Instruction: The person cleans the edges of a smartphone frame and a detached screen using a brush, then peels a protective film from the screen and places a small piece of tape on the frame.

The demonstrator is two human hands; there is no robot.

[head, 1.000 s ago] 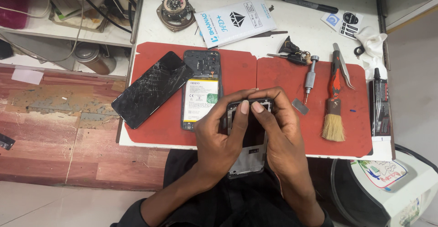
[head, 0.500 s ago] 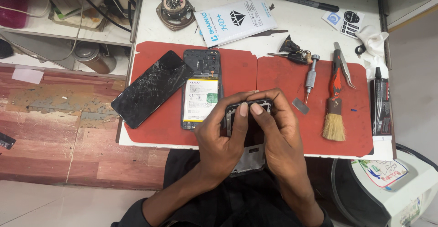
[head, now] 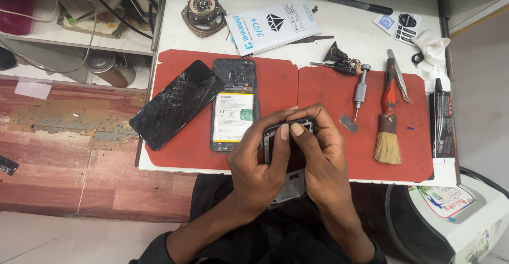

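A dark phone frame (head: 289, 158), seemingly upright, gripped above the mat's near edge.

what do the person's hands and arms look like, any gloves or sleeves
Both the left hand and right hand are bare: no gloves, rings or watch show. The forearms are uncovered too. A dark sleeve starts near the left elbow, matching the dark clothing below. Fingernails are short and plain.
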